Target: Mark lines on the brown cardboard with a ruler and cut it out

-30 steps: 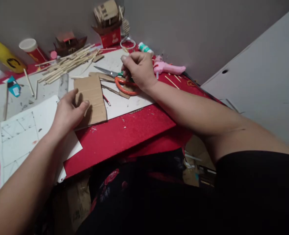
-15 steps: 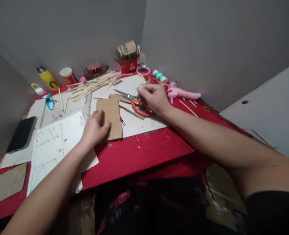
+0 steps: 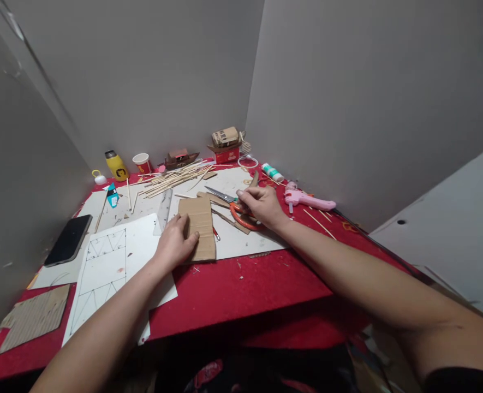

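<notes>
We work at a red surface [image 3: 245, 284] set in a grey corner. A large white sheet [image 3: 114, 262] with pencilled triangles lies at the near left, and a paler board [image 3: 241, 243] lies beyond it under the work.

Our left hand [image 3: 176, 243] lies flat, palm down, on the near left part of a cardboard piece [image 3: 202, 224], fingers spread and pressing it to the board; this grip closes on nothing. The piece's long axis runs near to far.

The scissors [image 3: 235, 207] lie just right of the cardboard, their blades pointing far left and their orange handles toward the near right. Our right hand [image 3: 261, 204] rests over those handles with fingers curled, so it is by far the nearer hand; whether the fingers pass through the loops we cannot tell. That arm reaches in from the near right, forearm low over the surface and wrist bent down.

A pink glue gun [image 3: 306, 201] lies right of the right hand. A bundle of sticks [image 3: 176, 177] lies fanned at the far middle, a ruler [image 3: 164, 210] left of the cardboard, a phone [image 3: 68, 239] at the left edge. A yellow bottle [image 3: 117, 165] and a cup [image 3: 142, 162] stand by the far wall.
</notes>
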{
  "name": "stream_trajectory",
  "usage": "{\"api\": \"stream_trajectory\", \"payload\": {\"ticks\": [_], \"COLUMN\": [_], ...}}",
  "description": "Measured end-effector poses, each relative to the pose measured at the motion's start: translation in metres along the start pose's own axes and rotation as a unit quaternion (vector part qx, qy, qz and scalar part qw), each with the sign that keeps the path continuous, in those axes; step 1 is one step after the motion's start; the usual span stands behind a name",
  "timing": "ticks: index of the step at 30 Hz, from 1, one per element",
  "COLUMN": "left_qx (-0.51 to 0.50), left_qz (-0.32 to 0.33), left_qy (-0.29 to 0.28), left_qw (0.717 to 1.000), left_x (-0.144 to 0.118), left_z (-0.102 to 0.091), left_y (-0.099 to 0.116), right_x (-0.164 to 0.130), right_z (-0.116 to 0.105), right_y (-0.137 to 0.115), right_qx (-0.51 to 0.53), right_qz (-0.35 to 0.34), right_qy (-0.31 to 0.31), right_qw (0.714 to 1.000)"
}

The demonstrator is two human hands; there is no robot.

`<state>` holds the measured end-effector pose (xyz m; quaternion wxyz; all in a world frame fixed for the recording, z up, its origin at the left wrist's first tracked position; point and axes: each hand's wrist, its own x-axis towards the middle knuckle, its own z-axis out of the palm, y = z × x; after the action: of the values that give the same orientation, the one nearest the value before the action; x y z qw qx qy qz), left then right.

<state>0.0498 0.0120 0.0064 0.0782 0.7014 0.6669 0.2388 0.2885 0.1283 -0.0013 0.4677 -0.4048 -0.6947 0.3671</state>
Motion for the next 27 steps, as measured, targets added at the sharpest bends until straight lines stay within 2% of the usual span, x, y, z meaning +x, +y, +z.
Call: {"api": "stream_trajectory", "payload": {"ticks": [12,27], "left_qx": [0.023,0.054], "left_qz": [0.001,0.000], "left_qy": [-0.002,0.001], "left_qw": [1.000,0.999], "left_x": [-0.0016,0.0014], "left_z": [-0.0001,-0.0022], "left_y": [-0.0024,-0.0031], "right_x": [-0.0004,0.0036], "right_z": [0.0044,0.0059], "right_y": [0.0037,-0.0062], "right_qx": [0.017,0.028], "right_qz": [0.026,-0.011], "right_qy": [-0.046,-0.062], "right_qw": [0.998,0.998]}}
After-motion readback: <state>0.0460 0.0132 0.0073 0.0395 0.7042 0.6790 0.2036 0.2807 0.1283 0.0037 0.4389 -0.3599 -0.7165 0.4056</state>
